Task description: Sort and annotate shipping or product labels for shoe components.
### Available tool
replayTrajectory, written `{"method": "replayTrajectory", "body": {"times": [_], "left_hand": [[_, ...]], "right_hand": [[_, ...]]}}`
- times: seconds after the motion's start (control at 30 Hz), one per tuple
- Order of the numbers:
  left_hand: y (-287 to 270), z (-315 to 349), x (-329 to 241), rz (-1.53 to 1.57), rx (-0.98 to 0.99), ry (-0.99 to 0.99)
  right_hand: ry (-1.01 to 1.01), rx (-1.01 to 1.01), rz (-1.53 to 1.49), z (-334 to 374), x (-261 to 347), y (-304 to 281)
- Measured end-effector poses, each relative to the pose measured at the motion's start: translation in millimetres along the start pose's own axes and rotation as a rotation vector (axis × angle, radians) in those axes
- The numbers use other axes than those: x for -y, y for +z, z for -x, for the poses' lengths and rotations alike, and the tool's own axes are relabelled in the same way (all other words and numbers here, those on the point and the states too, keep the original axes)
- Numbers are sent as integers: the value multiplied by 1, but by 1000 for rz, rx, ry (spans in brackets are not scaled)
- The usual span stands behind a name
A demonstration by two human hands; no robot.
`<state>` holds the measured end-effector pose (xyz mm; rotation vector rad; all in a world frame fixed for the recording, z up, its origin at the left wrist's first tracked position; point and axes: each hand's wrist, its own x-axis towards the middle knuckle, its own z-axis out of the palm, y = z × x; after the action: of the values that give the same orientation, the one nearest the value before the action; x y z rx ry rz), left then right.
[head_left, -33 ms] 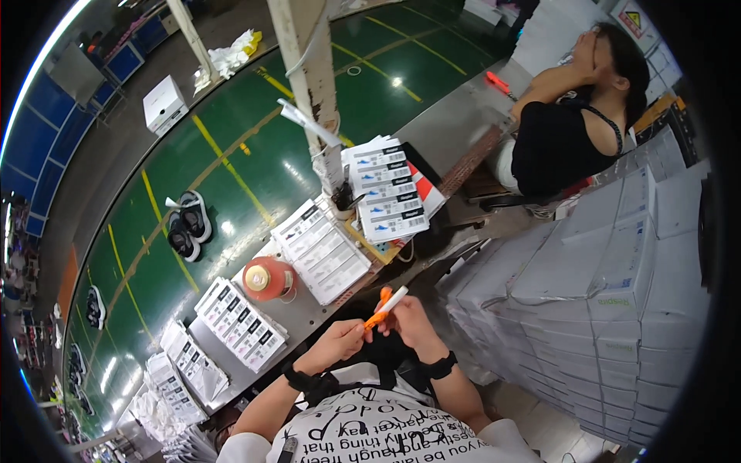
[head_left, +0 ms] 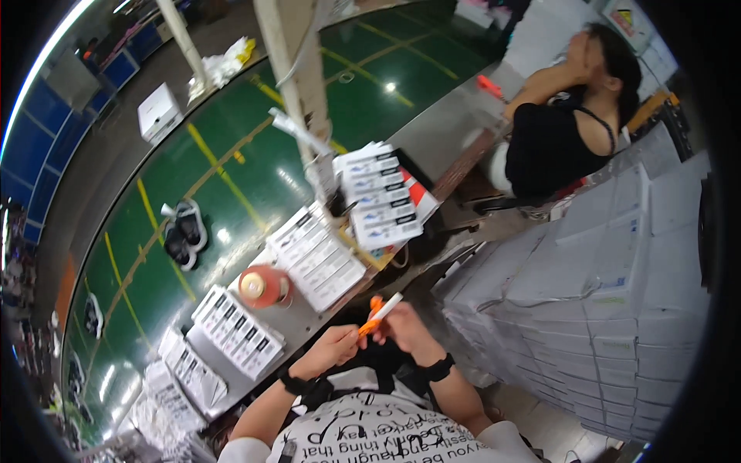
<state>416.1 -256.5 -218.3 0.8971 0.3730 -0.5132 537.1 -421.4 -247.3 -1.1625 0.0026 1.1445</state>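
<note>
A narrow workbench (head_left: 305, 328) runs diagonally before the person, with trays of small boxes (head_left: 324, 258) in a row along it and a tape roll (head_left: 258, 285) between two trays; stacked cartons (head_left: 610, 309) stand right, a seated co-worker (head_left: 559, 131) behind them.

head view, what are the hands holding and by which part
Both hands hold a white and orange pen-like stick: the left hand pinches its orange lower end, the right hand grips near its middle.

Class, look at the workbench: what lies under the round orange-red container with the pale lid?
The round orange-red container with the pale lid stands on the grey workbench top, between rows of flat white boxes with black labels. Its base covers the bench beneath, so nothing more can be seen there.
</note>
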Motion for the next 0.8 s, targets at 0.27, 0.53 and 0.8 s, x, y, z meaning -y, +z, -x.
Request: {"method": "replayTrajectory", "body": {"times": [0.27,0.53,0.8], "left_hand": [[-27,14,23,-98,-204,66],[-38,23,45,-190,-543,128],[-1,16,11,-8,-163,97]], "right_hand": [[356,269,207,-49,-8,-9],[64,271,491,-104,8,30],[-227,400,330,-10,51,10]]}}
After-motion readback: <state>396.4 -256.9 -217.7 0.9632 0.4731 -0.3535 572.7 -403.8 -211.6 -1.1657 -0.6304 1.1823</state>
